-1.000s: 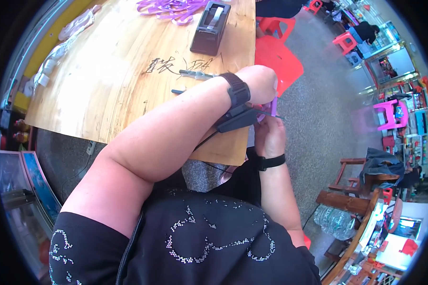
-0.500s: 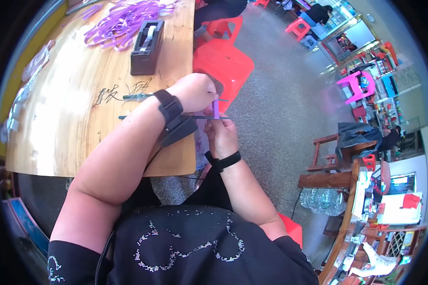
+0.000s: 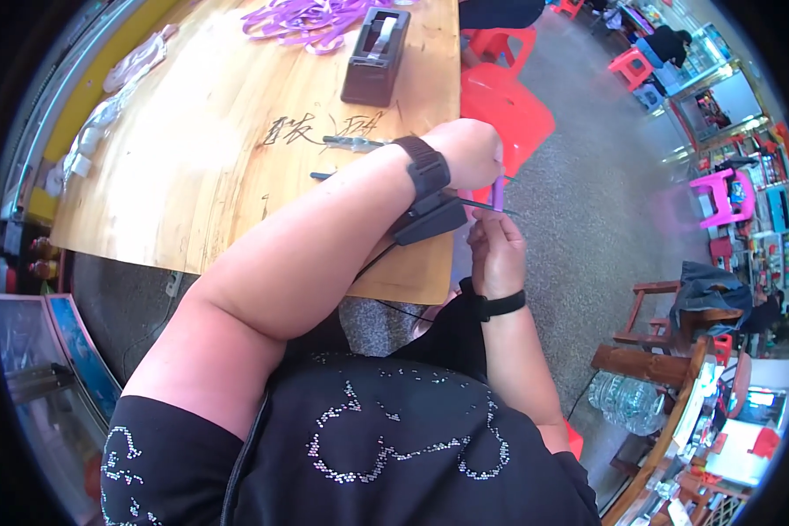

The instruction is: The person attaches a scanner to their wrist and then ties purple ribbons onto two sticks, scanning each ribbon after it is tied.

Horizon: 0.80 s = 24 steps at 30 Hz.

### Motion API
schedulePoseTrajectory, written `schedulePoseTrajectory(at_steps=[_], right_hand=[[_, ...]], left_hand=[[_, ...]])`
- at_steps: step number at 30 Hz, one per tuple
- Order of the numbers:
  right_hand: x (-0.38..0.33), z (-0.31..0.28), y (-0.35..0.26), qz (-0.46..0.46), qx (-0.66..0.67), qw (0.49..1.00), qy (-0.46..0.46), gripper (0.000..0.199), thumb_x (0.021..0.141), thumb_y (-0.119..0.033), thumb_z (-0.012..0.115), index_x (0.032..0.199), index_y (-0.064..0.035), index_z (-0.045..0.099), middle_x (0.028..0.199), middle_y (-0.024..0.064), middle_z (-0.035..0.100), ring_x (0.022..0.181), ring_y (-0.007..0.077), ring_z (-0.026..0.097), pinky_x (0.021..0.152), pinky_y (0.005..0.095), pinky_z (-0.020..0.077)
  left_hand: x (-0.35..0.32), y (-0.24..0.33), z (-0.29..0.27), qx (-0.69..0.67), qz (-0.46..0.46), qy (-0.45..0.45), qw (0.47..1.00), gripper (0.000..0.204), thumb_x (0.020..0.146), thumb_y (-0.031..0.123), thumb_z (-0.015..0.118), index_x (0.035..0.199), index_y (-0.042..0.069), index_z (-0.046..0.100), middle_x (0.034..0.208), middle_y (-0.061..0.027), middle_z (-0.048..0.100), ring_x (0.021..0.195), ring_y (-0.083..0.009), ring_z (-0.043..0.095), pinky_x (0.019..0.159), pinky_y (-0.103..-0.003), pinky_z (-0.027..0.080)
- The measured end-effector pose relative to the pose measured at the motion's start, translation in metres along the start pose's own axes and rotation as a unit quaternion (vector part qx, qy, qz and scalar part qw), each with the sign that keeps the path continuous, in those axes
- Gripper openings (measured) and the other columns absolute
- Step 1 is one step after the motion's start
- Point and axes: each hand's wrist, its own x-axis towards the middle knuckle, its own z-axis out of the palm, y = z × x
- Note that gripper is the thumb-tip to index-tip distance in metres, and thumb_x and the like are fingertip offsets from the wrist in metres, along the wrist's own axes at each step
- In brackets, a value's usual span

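My left hand (image 3: 466, 151) is closed beyond the table's right edge, at the upper end of a purple ribbon (image 3: 498, 195); its fingertips are mostly hidden. Just below, my right hand (image 3: 500, 254) has its fingers bent together close to the ribbon's lower end. Whatever sits between those fingers is too small to make out. A thin dark rod (image 3: 478, 205) crosses at the ribbon, sticking out past the table. On the wood, the ends of two dark rods show left of my left forearm, one wrapped in clear tape (image 3: 357, 143).
A black tape dispenser (image 3: 377, 61) stands on the wooden table (image 3: 210, 167), near a heap of purple ribbon (image 3: 311, 22). Red plastic stools (image 3: 504, 114) stand against the table's right side. Dark handwriting marks the tabletop. A cable hangs from the device on my left wrist.
The whole view has swung, so table and hands sit farther right in it. My right hand's fingers have drawn slightly down from the ribbon. My left hand stays closed at its upper end.
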Motion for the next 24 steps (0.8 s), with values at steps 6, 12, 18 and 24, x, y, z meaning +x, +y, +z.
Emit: schedulePoseTrajectory(at_steps=[6,12,18,24], right_hand=[[-0.013,-0.002,-0.004,-0.009,-0.044,0.999,-0.007,0.016,0.090,-0.016,0.054,0.085,-0.0019,0.061,0.063,-0.0005,0.049,0.059,0.0092,0.043,0.056,0.0234,0.0336],[-0.025,-0.002,-0.011,-0.012,-0.065,0.998,0.010,0.014,0.088,-0.012,0.054,0.083,-0.0016,0.061,0.064,-0.0002,0.051,0.060,0.0098,0.044,0.057,0.0235,0.0342],[-0.024,0.000,-0.011,-0.049,-0.109,0.992,0.032,0.012,0.086,-0.010,0.055,0.083,-0.0012,0.063,0.066,0.0004,0.053,0.061,0.0090,0.046,0.058,0.0227,0.0357],[-0.026,0.004,-0.017,-0.071,-0.100,0.992,0.007,0.012,0.086,-0.010,0.058,0.081,-0.0020,0.066,0.067,-0.0001,0.058,0.060,0.0072,0.048,0.058,0.0215,0.0379]], left_hand=[[0.003,-0.004,0.003,0.007,0.035,-0.012,0.999,0.022,0.081,0.019,0.053,0.079,0.003,0.067,0.071,-0.0149,0.065,0.069,-0.0265,0.066,0.065,-0.036,0.052],[0.005,-0.001,0.005,0.010,0.013,-0.028,0.999,0.020,0.079,0.020,0.055,0.084,0.005,0.067,0.078,-0.0159,0.064,0.077,-0.0317,0.062,0.072,-0.038,0.049],[0.001,-0.004,0.005,0.013,0.029,-0.014,0.999,0.020,0.079,0.020,0.054,0.085,0.006,0.067,0.077,-0.0169,0.063,0.076,-0.0325,0.061,0.071,-0.038,0.049],[0.000,-0.010,0.006,-0.007,0.093,0.042,0.995,0.018,0.080,0.017,0.054,0.086,0.005,0.067,0.080,-0.0164,0.064,0.078,-0.0328,0.062,0.073,-0.037,0.049]])
